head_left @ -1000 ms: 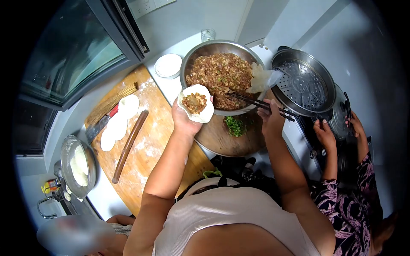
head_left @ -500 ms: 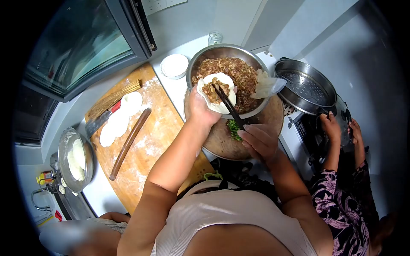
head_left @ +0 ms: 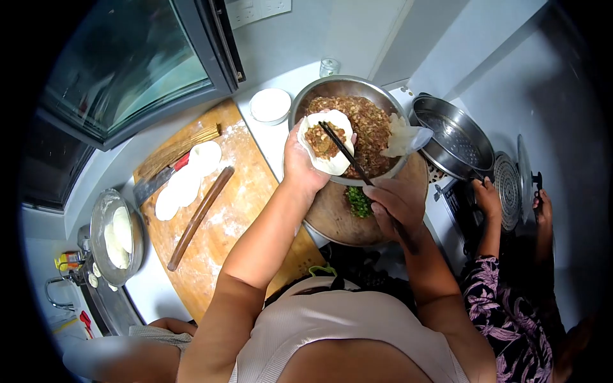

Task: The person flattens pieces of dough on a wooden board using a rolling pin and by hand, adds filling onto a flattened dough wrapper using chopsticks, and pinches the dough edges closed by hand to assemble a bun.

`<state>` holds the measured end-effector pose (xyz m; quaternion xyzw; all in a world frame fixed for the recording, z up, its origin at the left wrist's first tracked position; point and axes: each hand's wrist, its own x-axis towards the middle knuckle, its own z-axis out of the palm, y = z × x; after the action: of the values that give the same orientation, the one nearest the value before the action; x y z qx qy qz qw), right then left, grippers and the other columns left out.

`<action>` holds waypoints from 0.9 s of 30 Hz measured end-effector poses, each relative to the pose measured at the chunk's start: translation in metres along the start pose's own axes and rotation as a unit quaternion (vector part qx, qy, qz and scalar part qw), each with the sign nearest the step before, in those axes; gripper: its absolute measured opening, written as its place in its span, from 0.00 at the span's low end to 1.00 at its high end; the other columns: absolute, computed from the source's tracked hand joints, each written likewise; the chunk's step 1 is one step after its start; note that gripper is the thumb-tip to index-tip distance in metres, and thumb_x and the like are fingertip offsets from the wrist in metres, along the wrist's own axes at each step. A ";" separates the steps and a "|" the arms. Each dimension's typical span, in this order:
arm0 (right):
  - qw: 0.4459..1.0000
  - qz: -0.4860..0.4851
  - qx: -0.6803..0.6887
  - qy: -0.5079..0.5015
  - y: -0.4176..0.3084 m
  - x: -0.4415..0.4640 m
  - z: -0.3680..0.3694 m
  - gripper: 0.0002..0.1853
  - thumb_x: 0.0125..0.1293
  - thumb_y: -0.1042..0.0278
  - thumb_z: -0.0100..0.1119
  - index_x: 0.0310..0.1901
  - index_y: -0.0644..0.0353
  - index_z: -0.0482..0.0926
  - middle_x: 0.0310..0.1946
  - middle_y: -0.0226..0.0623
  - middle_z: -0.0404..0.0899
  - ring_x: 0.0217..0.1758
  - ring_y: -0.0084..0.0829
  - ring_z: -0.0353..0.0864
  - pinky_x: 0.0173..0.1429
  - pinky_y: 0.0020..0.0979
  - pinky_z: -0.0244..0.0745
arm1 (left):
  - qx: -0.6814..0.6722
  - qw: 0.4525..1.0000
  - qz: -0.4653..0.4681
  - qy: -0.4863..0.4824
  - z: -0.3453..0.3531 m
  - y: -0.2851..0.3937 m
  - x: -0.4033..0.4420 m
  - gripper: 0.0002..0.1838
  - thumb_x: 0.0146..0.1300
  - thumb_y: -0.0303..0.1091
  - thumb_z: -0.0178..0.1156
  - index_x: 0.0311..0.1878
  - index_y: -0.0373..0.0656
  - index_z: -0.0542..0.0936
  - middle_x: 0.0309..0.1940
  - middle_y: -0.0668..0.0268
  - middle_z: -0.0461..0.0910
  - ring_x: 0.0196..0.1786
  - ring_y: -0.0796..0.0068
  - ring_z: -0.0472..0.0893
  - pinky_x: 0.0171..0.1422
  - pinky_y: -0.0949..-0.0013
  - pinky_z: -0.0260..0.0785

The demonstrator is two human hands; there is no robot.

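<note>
My left hand (head_left: 302,165) cups a round dough wrapper (head_left: 332,165) with brown meat filling (head_left: 321,142) heaped in its middle. Dark chopsticks (head_left: 348,156) are gripped in my right hand (head_left: 399,203), their tips touching the filling. Behind the wrapper stands a steel bowl (head_left: 345,82) of minced filling, with a translucent plastic bag (head_left: 399,137) hanging over its right side. The bowl rests on a round wooden board (head_left: 322,214), where chopped green onion (head_left: 359,202) lies close to my right hand.
On the floured board (head_left: 227,246) lie a rolling pin (head_left: 201,218), flat wrappers (head_left: 181,193), a knife (head_left: 152,186) and a straw brush (head_left: 172,153). A dough bowl (head_left: 135,260) is left. At right, a co-worker's hands (head_left: 488,196) hold a steamer pot (head_left: 434,150) and a lid (head_left: 525,175).
The chopsticks have shifted slightly within the filling, and more of their length shows past my right hand. The co-worker's lid has swung away to the right, uncovering a round steamer rack.
</note>
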<state>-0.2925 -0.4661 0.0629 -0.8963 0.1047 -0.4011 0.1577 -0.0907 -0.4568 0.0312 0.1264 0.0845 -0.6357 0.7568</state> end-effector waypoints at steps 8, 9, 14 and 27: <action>0.986 0.142 -0.054 0.073 0.007 -0.009 -0.009 0.09 0.67 0.70 0.52 0.37 0.66 0.79 0.31 0.44 0.81 0.35 0.42 0.81 0.42 0.35 0.75 | 0.009 1.000 0.017 -0.010 -0.011 0.015 -0.005 0.23 0.69 0.45 0.41 0.54 0.38 0.76 0.52 0.53 0.78 0.54 0.51 0.78 0.61 0.43 0.71; 0.987 0.135 -0.048 0.067 0.021 -0.009 -0.002 0.03 0.61 0.77 0.57 0.36 0.65 0.79 0.31 0.44 0.80 0.35 0.46 0.81 0.39 0.34 0.75 | 0.010 1.000 0.017 -0.014 -0.011 0.016 -0.006 0.23 0.69 0.45 0.41 0.54 0.38 0.76 0.52 0.53 0.78 0.54 0.51 0.78 0.61 0.42 0.71; 0.978 0.177 -0.023 -0.108 0.053 -0.037 0.019 0.09 0.59 0.80 0.58 0.41 0.62 0.79 0.31 0.43 0.77 0.35 0.44 0.80 0.39 0.35 0.74 | 0.002 1.000 0.014 -0.023 -0.013 0.013 -0.026 0.23 0.69 0.45 0.41 0.54 0.38 0.76 0.52 0.52 0.78 0.54 0.51 0.77 0.61 0.42 0.71; 0.985 0.080 0.127 -0.088 -0.029 0.008 0.014 0.21 0.43 0.73 0.74 0.42 0.60 0.79 0.44 0.41 0.74 0.38 0.38 0.80 0.41 0.33 0.77 | -0.069 0.992 0.102 0.015 -0.009 -0.014 -0.097 0.24 0.68 0.47 0.41 0.55 0.40 0.75 0.51 0.53 0.77 0.53 0.50 0.77 0.62 0.41 0.69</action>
<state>-0.2750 -0.4391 0.0699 -0.8894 0.1103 -0.3168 0.3105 -0.1218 -0.3649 0.0499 0.0907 0.1261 -0.5459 0.8233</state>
